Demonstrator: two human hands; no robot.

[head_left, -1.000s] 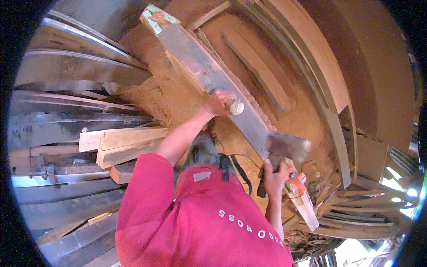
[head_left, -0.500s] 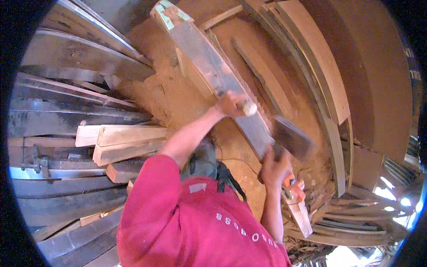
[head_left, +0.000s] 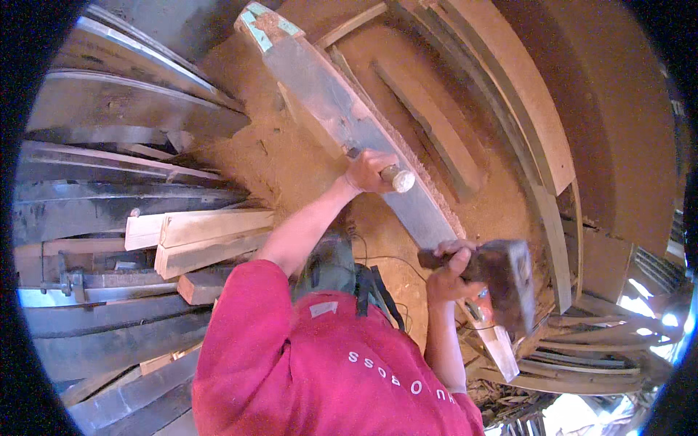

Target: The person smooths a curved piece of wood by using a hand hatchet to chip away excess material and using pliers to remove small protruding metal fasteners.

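My left hand (head_left: pixel 368 171) is closed around a chisel (head_left: pixel 398 179), whose round, pale handle end sticks out past my fingers. The chisel's tip rests at or near the surface of a long plank (head_left: pixel 378 149), close to some notches; my fist partly hides it. My right hand (head_left: pixel 449 277) grips the short handle of a dark, blocky wooden mallet (head_left: pixel 503 280). The mallet head hangs to the right of that hand, apart from the chisel, and covers part of the plank's near end.
Sawdust covers the ground around the plank. An orange tool (head_left: pixel 480 311) sits partly hidden behind the mallet. Stacked dark boards (head_left: pixel 109 305) and pale timber pieces (head_left: pixel 207 231) lie on the left. Curved planks (head_left: pixel 516 94) lean at the right. A cable (head_left: pixel 392 259) runs below the plank.
The mallet and my right hand have swung toward the lower right, away from the chisel. My left hand stays almost in place on the chisel. The view has shifted slightly.
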